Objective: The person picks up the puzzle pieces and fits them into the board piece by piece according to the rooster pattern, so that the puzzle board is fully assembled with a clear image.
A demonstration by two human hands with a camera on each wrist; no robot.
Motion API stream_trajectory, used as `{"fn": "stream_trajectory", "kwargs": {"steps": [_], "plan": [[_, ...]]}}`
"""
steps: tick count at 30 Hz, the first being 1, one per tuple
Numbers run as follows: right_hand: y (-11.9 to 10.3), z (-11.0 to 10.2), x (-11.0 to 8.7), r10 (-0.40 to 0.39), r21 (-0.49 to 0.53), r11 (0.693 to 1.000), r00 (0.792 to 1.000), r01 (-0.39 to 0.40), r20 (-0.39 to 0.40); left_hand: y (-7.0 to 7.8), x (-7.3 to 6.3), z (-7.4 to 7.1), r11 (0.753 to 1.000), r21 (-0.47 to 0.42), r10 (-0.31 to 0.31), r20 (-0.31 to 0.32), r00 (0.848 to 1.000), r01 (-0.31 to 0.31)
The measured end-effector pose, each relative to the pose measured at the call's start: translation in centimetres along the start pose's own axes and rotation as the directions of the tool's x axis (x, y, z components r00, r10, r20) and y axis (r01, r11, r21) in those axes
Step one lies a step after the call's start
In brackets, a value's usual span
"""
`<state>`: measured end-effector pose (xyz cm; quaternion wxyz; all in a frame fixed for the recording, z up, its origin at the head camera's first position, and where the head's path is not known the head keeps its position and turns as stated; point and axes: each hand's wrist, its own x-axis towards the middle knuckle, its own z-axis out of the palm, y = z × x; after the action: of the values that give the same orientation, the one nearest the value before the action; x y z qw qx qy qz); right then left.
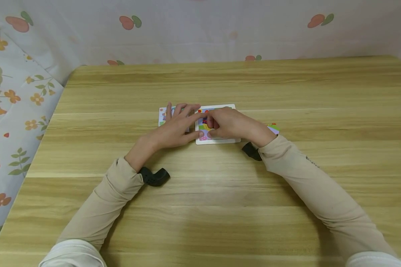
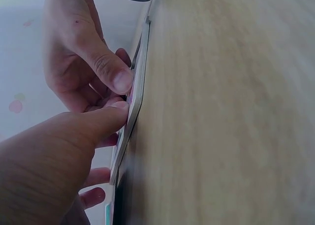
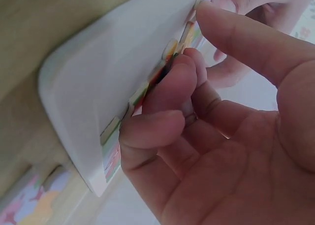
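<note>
A picture puzzle in a white tray [image 1: 220, 141] lies on the table, with colourful puzzle pieces [image 3: 112, 153] set inside its rim. My left hand [image 1: 175, 130] reaches over the tray's left side, its fingers spread and fairly straight. Its thumb and forefinger touch the puzzle near the left edge. My right hand [image 1: 230, 123] is over the middle of the tray, fingers bent and fingertips against the pieces. Its thumb [image 2: 118, 77] presses near the left thumb. Whether the right fingers pinch a single piece is hidden.
A small picture card or piece [image 1: 162, 115] lies partly under my left hand. Another colourful piece [image 1: 273, 128] shows beside my right wrist. Black wrist devices [image 1: 156, 177] hang by both sleeves. A patterned curtain [image 1: 200, 33] stands behind the wooden table [image 1: 207, 215].
</note>
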<state>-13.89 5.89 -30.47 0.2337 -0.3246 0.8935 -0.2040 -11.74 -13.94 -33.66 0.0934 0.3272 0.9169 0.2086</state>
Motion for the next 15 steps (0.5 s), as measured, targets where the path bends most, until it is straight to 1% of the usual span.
{"fn": "stream_trajectory", "kwargs": {"steps": [7, 11, 13, 15], "plan": [[-0.2, 0.1, -0.2, 0.005, -0.006, 1.000, 0.999, -0.006, -0.036, 0.0, 0.1, -0.1, 1.000, -0.004, -0.008, 0.002, 1.000, 0.008], [-0.1, -0.1, -0.5, -0.053, -0.040, 0.998, 0.997, 0.051, -0.049, 0.0, 0.1, 0.0, 1.000, -0.006, -0.015, 0.002, 1.000, 0.015], [0.1, -0.7, -0.9, -0.075, -0.061, 0.996, 0.996, 0.072, -0.054, 0.1, 0.1, 0.0, 1.000, -0.002, -0.021, 0.004, 1.000, 0.021], [0.4, -1.5, -1.5, -0.078, -0.060, 0.995, 0.995, 0.074, -0.063, 0.1, 0.2, 0.0, 1.000, 0.004, -0.027, 0.005, 1.000, 0.027]]}}
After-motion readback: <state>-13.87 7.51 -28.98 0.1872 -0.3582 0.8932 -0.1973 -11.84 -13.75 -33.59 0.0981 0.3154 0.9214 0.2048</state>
